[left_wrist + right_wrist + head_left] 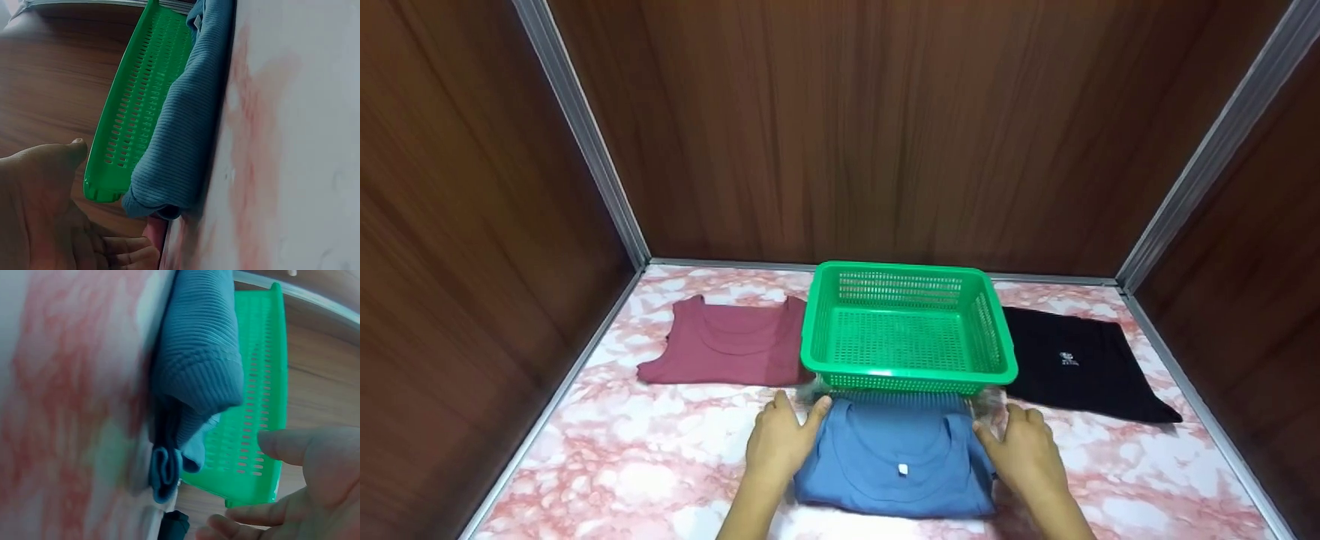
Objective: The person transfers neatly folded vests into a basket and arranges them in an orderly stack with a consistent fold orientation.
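Blue shirt (896, 480), folded, on table (645, 480) in front of green basket (907, 373), apparently for easy reach. Left hand (781, 442) and right hand (1027, 454), one beside each end, fingers relaxed, grip empty and unclosed, likely to flank the shirt evenly. Maroon shirt (731, 352) and black garment (1084, 379), either side of basket, presumably for separation.

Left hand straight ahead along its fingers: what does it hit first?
The left hand would likely meet the maroon top first; hand height is unclear, so it might pass over.
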Motion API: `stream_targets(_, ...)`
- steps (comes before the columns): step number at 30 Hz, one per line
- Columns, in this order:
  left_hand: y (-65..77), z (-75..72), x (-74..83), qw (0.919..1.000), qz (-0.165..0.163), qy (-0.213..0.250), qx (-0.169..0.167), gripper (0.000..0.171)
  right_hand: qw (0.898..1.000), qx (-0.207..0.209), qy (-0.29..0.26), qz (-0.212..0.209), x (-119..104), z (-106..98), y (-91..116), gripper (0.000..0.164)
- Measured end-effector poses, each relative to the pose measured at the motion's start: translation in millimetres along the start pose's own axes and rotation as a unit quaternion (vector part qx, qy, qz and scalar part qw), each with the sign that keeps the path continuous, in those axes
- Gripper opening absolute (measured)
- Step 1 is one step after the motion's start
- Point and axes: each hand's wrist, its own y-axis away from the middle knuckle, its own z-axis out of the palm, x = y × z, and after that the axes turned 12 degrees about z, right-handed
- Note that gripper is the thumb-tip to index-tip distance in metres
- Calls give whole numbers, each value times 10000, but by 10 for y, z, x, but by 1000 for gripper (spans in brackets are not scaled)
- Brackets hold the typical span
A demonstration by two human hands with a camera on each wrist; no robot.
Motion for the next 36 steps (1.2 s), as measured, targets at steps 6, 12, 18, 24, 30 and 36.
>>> stream_targets(6, 14, 66, 23, 9993, 16, -50, -369, 89, 9983, -534, 214, 97, -4, 88, -14, 74)
stream_targets(12, 13, 105, 84, 9990, -5, -10, -449, 75, 9959, -855, 241, 155, -22, 130, -37, 70)
stream_targets(18, 27, 128, 132, 9976, -15, -246, -648, 73, 9948, -930, 386, 170, -65, 138, -30, 69)
stream_targets(24, 39, 170, 172, 9971, 71, -448, -617, 61, 9933, -1028, 508, 157, -89, 151, -29, 66)
stream_targets(30, 32, 237, 206, 9974, 44, -525, -492, 61, 9943, -941, 500, 17, -89, 175, -48, 53)
stream_targets(36, 24, 266, 265, 9973, 108, -543, -485, 54, 9937, -968, 565, 0, -108, 195, -80, 46)
